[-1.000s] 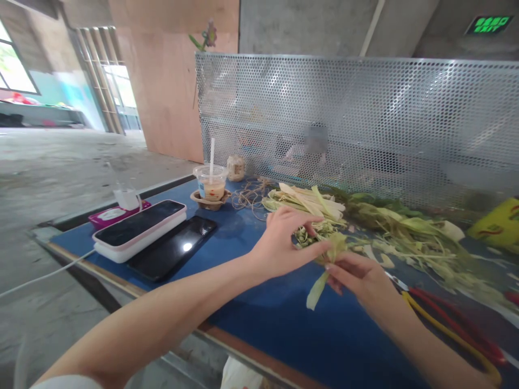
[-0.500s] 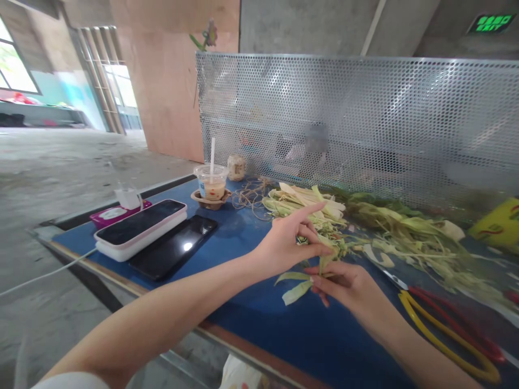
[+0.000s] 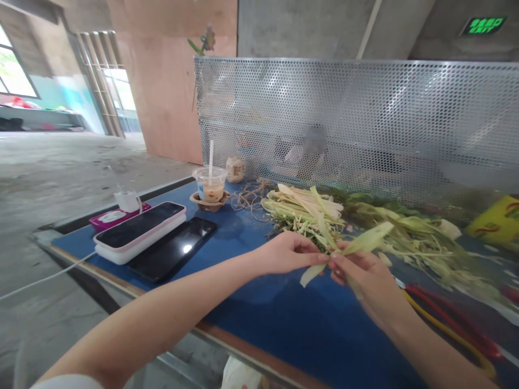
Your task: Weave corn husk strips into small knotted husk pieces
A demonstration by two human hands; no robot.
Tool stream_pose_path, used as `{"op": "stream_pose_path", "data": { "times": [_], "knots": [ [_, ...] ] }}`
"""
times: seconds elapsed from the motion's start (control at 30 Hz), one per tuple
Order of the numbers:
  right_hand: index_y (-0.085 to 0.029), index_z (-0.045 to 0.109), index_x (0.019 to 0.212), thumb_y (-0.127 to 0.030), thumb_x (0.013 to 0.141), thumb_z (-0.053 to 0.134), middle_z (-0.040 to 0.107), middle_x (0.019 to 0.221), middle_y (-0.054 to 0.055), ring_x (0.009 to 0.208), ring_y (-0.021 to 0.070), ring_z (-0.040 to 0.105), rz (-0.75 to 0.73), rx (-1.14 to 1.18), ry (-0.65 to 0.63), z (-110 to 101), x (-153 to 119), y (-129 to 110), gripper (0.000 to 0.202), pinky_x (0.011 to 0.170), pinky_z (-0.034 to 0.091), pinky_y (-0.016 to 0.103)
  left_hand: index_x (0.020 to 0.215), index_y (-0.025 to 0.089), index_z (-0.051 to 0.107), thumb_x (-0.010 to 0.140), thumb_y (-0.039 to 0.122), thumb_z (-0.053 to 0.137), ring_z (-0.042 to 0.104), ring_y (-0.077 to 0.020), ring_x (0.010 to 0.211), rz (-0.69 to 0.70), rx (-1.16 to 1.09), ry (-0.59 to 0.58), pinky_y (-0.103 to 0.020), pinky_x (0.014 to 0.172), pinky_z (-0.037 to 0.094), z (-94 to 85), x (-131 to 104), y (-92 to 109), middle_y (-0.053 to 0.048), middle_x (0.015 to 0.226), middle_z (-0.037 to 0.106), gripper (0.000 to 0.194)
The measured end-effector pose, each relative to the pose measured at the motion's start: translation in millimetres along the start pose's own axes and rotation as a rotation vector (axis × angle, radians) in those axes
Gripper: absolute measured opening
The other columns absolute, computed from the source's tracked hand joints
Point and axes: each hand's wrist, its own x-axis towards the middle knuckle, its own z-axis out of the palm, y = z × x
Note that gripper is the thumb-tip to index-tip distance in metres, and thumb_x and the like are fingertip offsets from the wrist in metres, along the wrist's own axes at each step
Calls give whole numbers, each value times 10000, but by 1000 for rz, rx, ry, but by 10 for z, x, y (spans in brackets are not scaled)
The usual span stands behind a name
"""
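My left hand [image 3: 292, 254] and my right hand [image 3: 360, 270] meet over the blue table, fingertips almost touching. Both pinch pale green corn husk strips [image 3: 368, 237]. One strip fans out to the upper right past my right hand, another stands up between the hands, and a short end hangs below the left fingertips. Just behind them lies a pile of husks [image 3: 304, 204] with thin shredded stems in front. The exact crossing of the strips is hidden by my fingers.
Red- and yellow-handled scissors [image 3: 450, 319] lie at the right, near more loose husks [image 3: 421, 237]. To the left are a black phone [image 3: 174, 248], a pink-edged phone [image 3: 140, 224] and a drink cup [image 3: 211, 186]. A perforated metal screen [image 3: 348, 108] stands behind.
My left hand has lowered slightly and its raised index finger has folded in. My right hand has moved up and right, and a strip now spreads out over it.
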Motion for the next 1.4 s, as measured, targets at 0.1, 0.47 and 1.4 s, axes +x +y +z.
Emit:
{"op": "stream_pose_path", "data": {
  "times": [0.1,0.47,1.4],
  "knots": [
    [-164,577,745,-304,553,764,556,508,-30,448,93,462,-33,-1,4,-20,21,10,302,406,345,225,770,104,645,720,416,573,440,-62,513,53,-27,-5,-173,484,323,10,-28,5,-11,628,611,324],
    [-176,586,687,-283,562,757,483,497,-49,452,74,402,-61,72,64,-34,64,-1,238,369,317,196,673,106,627,727,419,566,403,-52,483,85,15,35,-170,451,298,77,-40,7,-11,581,580,323],
    [-178,526,976,-386,713,636,568,598,-18,523,101,438,-37,-82,-223,-23,-23,-77,353,506,357,250,762,103,619,725,450,568,502,-68,525,166,-452,311,-189,520,385,133,51,-55,-1,584,570,353]
  ]
}}
